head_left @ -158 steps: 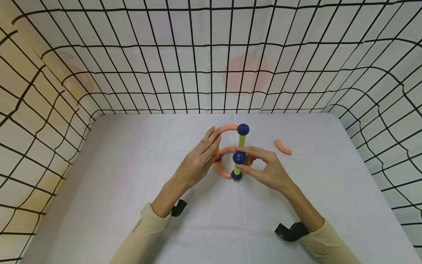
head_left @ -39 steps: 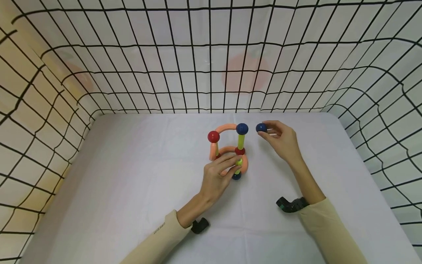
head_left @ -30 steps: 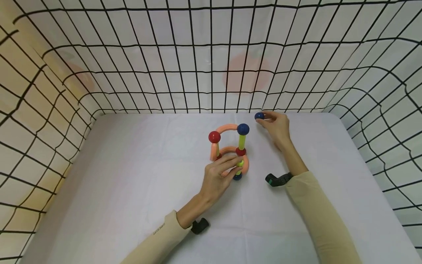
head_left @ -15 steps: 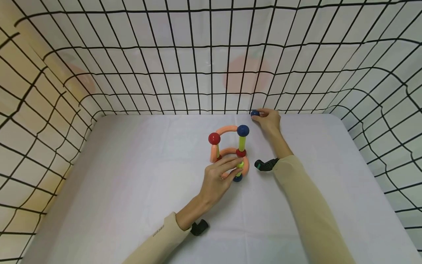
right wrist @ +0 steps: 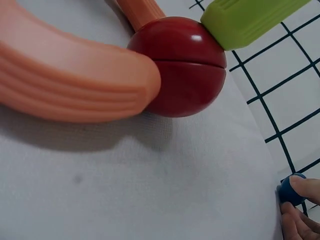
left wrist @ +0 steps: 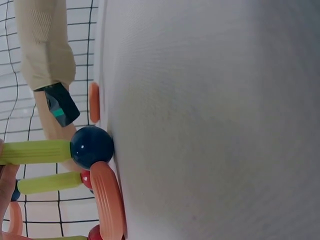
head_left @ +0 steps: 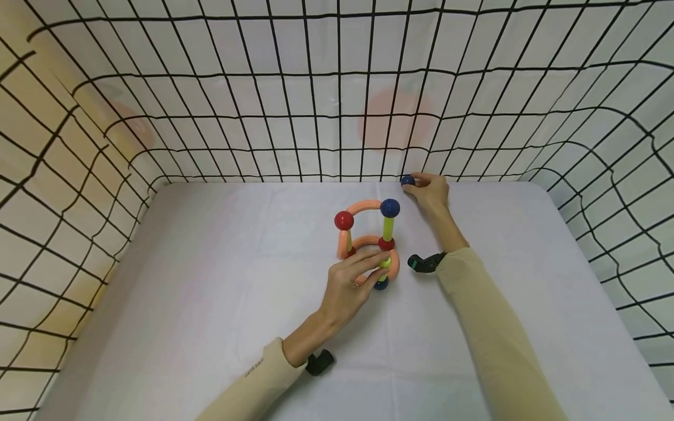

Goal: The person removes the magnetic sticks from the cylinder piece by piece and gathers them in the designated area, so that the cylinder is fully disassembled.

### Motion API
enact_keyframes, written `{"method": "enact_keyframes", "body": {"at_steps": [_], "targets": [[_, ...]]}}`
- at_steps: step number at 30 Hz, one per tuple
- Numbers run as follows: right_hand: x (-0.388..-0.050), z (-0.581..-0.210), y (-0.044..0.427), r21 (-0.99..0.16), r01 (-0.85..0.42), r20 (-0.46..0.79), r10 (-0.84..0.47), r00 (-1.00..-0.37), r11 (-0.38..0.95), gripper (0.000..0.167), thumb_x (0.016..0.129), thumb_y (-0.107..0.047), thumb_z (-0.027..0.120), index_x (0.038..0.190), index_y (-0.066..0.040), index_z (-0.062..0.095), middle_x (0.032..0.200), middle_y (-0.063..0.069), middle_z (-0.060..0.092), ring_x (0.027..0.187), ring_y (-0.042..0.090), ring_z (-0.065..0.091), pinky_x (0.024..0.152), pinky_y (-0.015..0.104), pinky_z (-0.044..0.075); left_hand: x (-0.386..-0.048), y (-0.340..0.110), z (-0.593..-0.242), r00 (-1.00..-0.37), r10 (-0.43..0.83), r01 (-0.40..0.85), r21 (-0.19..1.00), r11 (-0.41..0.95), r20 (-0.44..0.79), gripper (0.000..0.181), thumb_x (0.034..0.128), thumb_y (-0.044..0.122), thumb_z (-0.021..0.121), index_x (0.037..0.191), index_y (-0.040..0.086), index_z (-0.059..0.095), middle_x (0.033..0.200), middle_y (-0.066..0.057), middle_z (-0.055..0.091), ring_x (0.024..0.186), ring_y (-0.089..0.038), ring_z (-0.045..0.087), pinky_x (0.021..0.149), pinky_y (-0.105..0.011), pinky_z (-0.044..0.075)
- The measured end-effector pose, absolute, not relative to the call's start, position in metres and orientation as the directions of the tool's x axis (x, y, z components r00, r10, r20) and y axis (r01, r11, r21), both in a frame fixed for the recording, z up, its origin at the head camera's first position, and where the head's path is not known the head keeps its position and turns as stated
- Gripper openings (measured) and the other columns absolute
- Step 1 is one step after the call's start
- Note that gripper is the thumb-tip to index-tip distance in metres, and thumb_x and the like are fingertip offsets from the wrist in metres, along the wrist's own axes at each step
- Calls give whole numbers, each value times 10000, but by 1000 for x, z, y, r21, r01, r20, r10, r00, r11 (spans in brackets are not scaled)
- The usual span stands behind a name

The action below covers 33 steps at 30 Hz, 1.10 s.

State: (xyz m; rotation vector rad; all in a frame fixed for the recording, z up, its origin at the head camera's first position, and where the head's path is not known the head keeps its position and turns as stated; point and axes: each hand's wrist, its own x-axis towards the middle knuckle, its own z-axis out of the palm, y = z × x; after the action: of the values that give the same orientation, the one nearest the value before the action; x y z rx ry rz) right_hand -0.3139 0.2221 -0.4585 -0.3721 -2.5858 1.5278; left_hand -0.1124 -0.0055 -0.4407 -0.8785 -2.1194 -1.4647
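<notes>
My left hand point(head_left: 348, 285) pinches the upper end of an upright green rod point(left wrist: 37, 151), whose foot stands on a blue ball point(left wrist: 92, 147). That rod belongs to a structure of rods, balls and curved orange pieces point(head_left: 363, 206), with a red ball point(head_left: 344, 220) and a blue ball point(head_left: 390, 208) on top. At the table's back edge, my right hand point(head_left: 433, 193) holds a loose blue ball point(head_left: 408, 180) between thumb and fingers; the right wrist view shows this ball point(right wrist: 292, 190) low at the right. The right hand touches no part of the structure.
Black wire mesh point(head_left: 337, 117) rises behind the white table point(head_left: 237, 245) and along both sides. A loose orange piece point(left wrist: 94, 102) shows in the left wrist view; in the head view the right arm covers that area.
The right hand has moved from the structure's near right side to the back edge, carrying the blue ball. The left hand has gone from the structure's left side to the near green rod.
</notes>
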Motion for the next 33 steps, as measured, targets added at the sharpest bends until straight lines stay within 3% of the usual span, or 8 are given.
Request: {"method": "enact_keyframes", "body": {"at_steps": [13, 23, 33], "targets": [[-313, -458, 225, -857, 126, 2, 248, -969, 499, 444, 935, -177, 781, 1351, -55, 686, 1208, 215, 664, 1056, 222, 571, 827, 253, 446, -113, -5, -440, -700, 258, 714, 651, 258, 666, 391, 818, -76, 816, 1200, -14, 757, 1109, -127, 788, 1061, -233, 748, 931, -227, 598], [-312, -459, 227, -853, 121, 7, 242, -970, 507, 435, 931, -198, 788, 1334, -59, 700, 1194, 217, 669, 1040, 225, 561, 808, 263, 434, -112, -4, -440, -701, 259, 713, 654, 252, 664, 366, 850, -42, 803, 1211, -11, 753, 1105, -125, 788, 1062, -232, 747, 937, -231, 597], [-303, -451, 231, -859, 157, -71, 190, -979, 488, 528, 937, -260, 779, 1414, -83, 638, 1279, 189, 637, 1005, 190, 580, 710, 150, 476, -111, -4, -441, -703, 261, 711, 658, 246, 662, 393, 827, -73, 810, 1212, -26, 747, 1107, -139, 786, 1066, -239, 750, 941, -232, 593]]}}
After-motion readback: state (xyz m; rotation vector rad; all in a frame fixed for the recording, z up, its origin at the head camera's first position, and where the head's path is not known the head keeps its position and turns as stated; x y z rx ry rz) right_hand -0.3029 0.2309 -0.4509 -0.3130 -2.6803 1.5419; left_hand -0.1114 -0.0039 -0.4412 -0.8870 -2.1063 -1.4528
